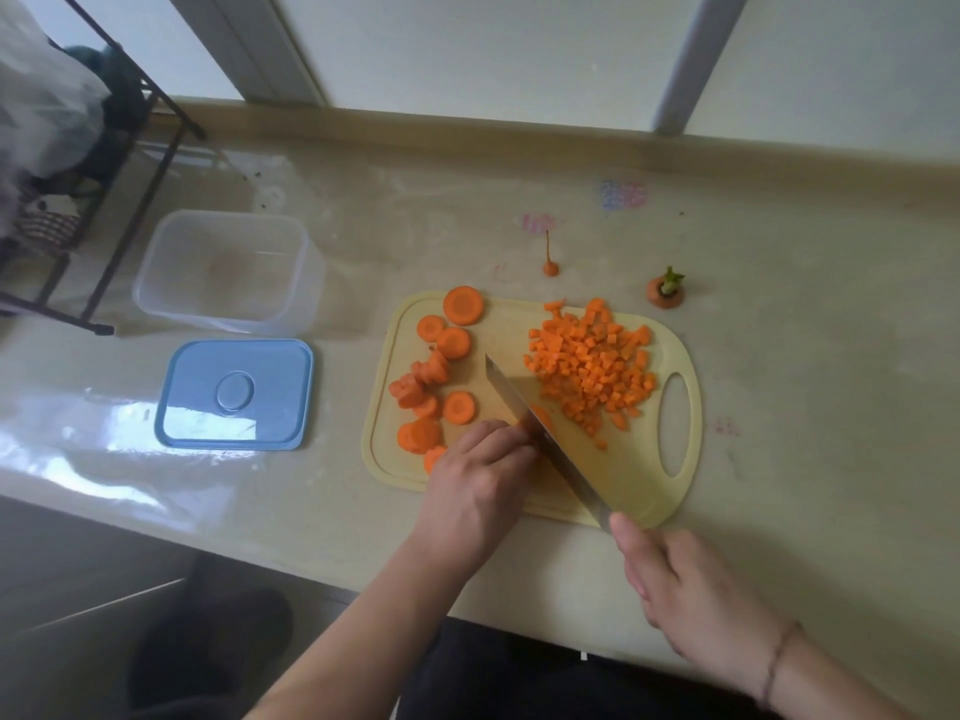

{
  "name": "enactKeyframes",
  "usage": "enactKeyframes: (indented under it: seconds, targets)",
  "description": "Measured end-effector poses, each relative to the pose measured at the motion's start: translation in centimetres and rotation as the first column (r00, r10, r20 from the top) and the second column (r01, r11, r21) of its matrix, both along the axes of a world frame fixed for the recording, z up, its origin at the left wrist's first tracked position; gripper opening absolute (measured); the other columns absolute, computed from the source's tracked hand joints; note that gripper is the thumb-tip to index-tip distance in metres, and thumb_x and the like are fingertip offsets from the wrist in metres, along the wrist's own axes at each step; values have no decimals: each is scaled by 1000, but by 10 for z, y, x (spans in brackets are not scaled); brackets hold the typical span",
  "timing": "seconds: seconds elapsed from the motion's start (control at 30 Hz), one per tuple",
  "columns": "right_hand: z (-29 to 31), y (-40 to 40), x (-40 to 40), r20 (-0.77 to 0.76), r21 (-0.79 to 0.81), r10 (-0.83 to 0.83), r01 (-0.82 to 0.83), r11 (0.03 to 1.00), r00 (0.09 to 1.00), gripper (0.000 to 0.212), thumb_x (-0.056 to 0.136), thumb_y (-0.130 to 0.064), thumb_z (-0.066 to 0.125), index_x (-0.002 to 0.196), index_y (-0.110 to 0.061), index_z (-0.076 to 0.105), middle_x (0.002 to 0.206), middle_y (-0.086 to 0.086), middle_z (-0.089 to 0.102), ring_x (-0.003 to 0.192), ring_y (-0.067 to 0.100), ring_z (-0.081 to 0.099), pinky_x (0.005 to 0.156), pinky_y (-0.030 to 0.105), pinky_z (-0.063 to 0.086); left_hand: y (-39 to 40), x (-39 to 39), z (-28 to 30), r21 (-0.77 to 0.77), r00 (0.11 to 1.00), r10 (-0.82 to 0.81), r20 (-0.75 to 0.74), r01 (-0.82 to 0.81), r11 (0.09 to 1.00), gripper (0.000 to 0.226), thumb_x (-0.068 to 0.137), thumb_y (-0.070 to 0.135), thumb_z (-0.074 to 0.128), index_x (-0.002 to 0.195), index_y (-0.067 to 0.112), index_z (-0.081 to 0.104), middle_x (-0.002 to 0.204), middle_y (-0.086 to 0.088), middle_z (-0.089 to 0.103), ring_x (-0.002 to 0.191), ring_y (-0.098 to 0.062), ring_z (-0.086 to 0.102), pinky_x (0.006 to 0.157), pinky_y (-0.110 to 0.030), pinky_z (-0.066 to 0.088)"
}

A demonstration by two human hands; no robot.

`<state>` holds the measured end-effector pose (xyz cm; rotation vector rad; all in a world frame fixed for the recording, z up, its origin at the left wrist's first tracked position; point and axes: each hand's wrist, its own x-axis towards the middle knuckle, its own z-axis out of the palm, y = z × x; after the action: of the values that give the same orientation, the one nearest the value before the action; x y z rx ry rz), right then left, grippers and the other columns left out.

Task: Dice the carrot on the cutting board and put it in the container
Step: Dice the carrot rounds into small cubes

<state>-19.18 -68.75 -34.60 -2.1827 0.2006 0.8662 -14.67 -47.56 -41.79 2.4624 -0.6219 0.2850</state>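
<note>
A pale yellow cutting board lies on the counter. Several round carrot slices sit on its left half, and a heap of diced carrot covers its right half. My left hand rests fingers-down on a carrot slice near the board's middle, curled over it. My right hand grips the handle of a kitchen knife, whose blade runs diagonally across the board right beside my left fingertips. The clear plastic container stands empty to the left of the board.
The container's blue lid lies flat in front of the container. A carrot tip and a carrot top with green stub lie on the counter behind the board. A black metal rack stands at far left.
</note>
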Motion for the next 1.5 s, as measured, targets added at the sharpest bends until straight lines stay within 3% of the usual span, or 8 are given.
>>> enactKeyframes:
  seconds: [0.27, 0.43, 0.6, 0.7, 1.17, 1.3, 1.4, 1.5]
  targets:
    - [10, -6, -16, -24, 11, -28, 28, 1000, 999, 81, 70, -90, 18, 58, -12, 36, 47, -1, 36, 44, 7, 32, 53, 28, 33, 4, 0, -3, 6, 999, 18, 27, -18, 1000, 12, 89, 0, 64, 89, 4, 74, 97, -6, 71, 90, -27, 63, 72, -37, 54]
    - [10, -9, -24, -16, -93, 14, -15, 996, 1000, 109, 49, -103, -1, 68, -3, 39, 51, 1, 38, 48, 9, 36, 53, 24, 34, 5, 0, -5, -66, 1000, 1, 14, 0, 998, 37, 104, 16, 42, 94, 4, 75, 98, -6, 72, 90, -28, 66, 72, -38, 55]
    - [8, -8, -23, -24, -74, 9, -11, 997, 1000, 93, 59, -94, 11, 64, -5, 35, 52, 0, 34, 48, 9, 33, 54, 26, 32, 5, 1, -6, -95, 1000, 27, 5, -27, 995, 30, 102, 16, 51, 94, 4, 76, 99, -6, 73, 90, -28, 68, 73, -38, 56]
    - [10, -10, -23, -21, -88, 17, -18, 996, 1000, 105, 53, -102, 3, 66, -3, 37, 51, 2, 36, 49, 10, 37, 54, 26, 34, 5, 0, -8, -109, 999, 33, -10, -33, 994, 22, 98, 12, 57, 94, 3, 77, 100, -5, 74, 91, -26, 68, 74, -38, 56]
    - [2, 1, -8, 10, 25, -11, 10, 1000, 1000, 95, 57, -102, 14, 58, -9, 36, 48, 1, 37, 45, 7, 34, 53, 30, 34, 6, 2, -5, -76, 1000, 8, -15, -9, 997, 34, 104, 18, 47, 93, 7, 77, 105, -2, 74, 92, -25, 67, 75, -39, 55]
    - [11, -8, -14, 26, -3, -1, 1, 1000, 1000, 101, 54, -103, 12, 66, -6, 37, 51, 1, 36, 48, 7, 32, 52, 27, 31, 11, 1, -4, -103, 1000, -13, 19, 15, 995, 16, 91, -2, 60, 87, 5, 74, 100, -5, 71, 90, -28, 64, 75, -40, 53]
    - [13, -15, -17, 77, -69, 39, -33, 997, 996, 97, 53, -103, 8, 69, -14, 43, 50, -1, 40, 48, 9, 38, 51, 25, 32, 18, -7, 4, -293, 992, 126, 31, -112, 950, 25, 78, -15, 56, 75, 7, 65, 87, -8, 64, 81, -29, 62, 69, -40, 50]
    - [9, -24, -23, 86, -151, 88, -74, 986, 992, 102, 52, -103, 2, 66, -12, 46, 56, 2, 51, 52, 11, 48, 55, 25, 40, 25, -6, 30, -487, 895, 442, -57, -411, 770, 32, 68, -16, 46, 73, 14, 57, 78, -3, 57, 74, -21, 57, 66, -32, 45]
